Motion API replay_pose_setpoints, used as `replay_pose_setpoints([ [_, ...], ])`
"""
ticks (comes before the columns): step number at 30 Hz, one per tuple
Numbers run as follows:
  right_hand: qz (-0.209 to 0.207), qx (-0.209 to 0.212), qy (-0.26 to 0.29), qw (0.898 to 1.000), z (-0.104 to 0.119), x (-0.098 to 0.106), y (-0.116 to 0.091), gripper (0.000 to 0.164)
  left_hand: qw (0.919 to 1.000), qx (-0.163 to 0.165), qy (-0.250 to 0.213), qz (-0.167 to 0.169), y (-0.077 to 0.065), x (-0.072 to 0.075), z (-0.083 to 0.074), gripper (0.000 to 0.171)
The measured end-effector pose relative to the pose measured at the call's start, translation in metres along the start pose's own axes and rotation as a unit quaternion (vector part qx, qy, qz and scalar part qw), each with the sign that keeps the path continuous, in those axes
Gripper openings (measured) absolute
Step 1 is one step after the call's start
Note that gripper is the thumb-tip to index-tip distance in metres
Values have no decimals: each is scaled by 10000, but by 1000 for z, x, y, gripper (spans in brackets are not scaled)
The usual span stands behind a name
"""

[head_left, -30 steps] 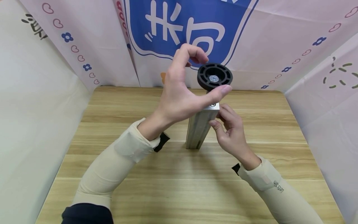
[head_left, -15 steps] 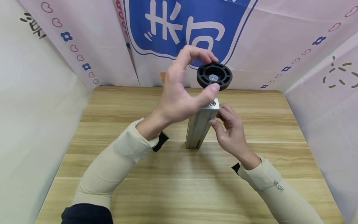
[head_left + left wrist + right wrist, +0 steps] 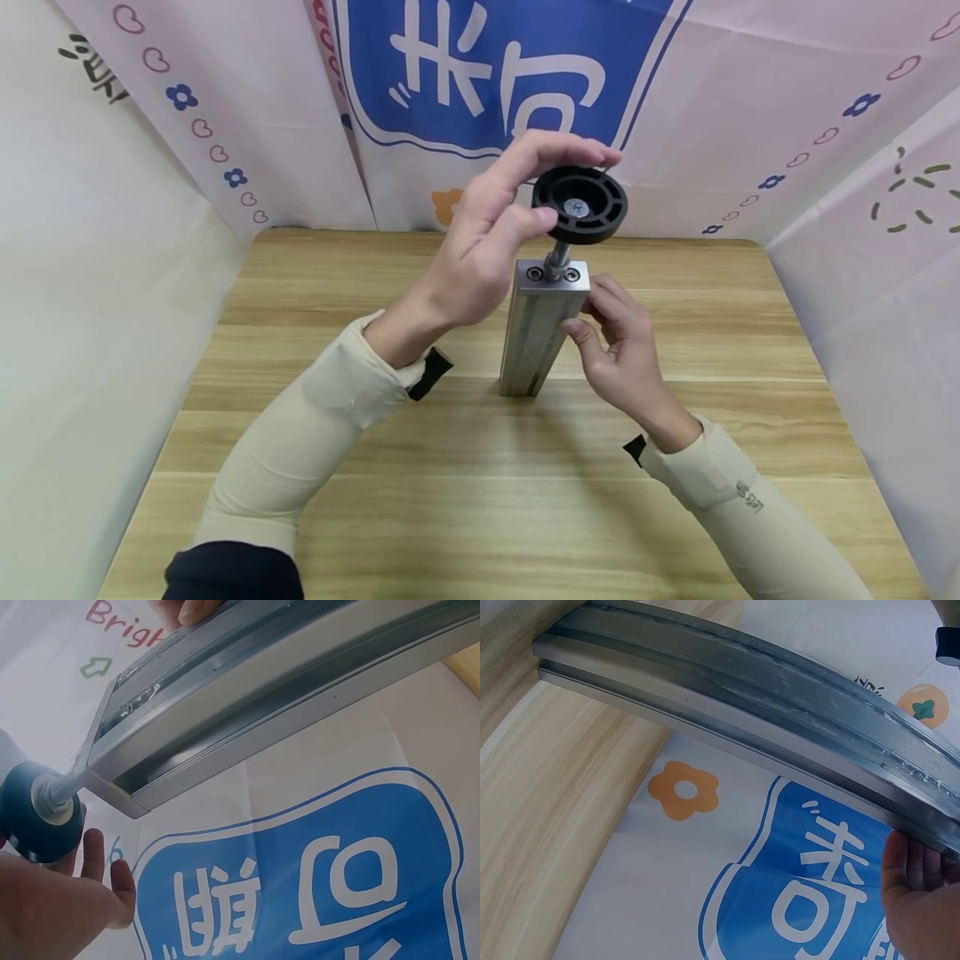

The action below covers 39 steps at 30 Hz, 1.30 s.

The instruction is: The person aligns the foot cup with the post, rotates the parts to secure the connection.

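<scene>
A silver metal profile (image 3: 534,342) stands upright on the wooden table, with an end plate (image 3: 527,282) and two screws on top. From the plate rises a threaded stem (image 3: 558,254) bearing a black round leveling foot (image 3: 581,218), a screw head in its centre. My left hand (image 3: 483,250) holds the foot by its rim: the thumb lies at the near left, the fingers at the far side. In the left wrist view the foot (image 3: 41,814) partly covers those fingers. My right hand (image 3: 618,354) grips the profile just below its top, thumb on the near side; some fingers are hidden behind it.
The wooden table (image 3: 420,508) extends on all sides of the profile. Behind it hangs a printed cloth (image 3: 675,150) with a blue sign, and pale cloth walls (image 3: 885,275) close off both sides. A black camera piece (image 3: 431,375) sits at my left wrist.
My left thumb has slid left along the foot's rim while the fingers moved right over its far side, baring the stem and end plate. My right hand keeps its hold on the profile.
</scene>
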State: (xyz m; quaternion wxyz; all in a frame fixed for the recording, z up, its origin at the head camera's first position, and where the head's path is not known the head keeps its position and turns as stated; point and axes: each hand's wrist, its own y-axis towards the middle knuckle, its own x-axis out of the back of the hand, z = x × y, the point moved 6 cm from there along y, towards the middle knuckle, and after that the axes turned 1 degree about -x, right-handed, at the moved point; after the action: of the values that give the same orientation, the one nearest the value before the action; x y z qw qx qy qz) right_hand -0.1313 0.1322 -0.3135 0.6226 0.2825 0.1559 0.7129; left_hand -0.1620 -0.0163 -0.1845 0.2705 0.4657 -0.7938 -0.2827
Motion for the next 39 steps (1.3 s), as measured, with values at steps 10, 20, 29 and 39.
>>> replay_pose_setpoints([
  [10, 21, 146, 172, 9997, 1, 0, 0, 35, 9787, -448, 1827, -819, 0, 7, -11, 64],
  [20, 94, 117, 87, 9998, 2, 0, 1, 33, 9718, -281, 2071, -1088, 1, 10, -10, 65],
  [29, 75, 53, 63, 9999, 1, 0, 1, 32, 9812, -519, 1682, -787, 1, 10, -8, 50],
  [39, 17, -46, 23, 10000, 0, 1, 0, 27, 9940, -583, 875, -301, 1, 5, -2, 42],
])
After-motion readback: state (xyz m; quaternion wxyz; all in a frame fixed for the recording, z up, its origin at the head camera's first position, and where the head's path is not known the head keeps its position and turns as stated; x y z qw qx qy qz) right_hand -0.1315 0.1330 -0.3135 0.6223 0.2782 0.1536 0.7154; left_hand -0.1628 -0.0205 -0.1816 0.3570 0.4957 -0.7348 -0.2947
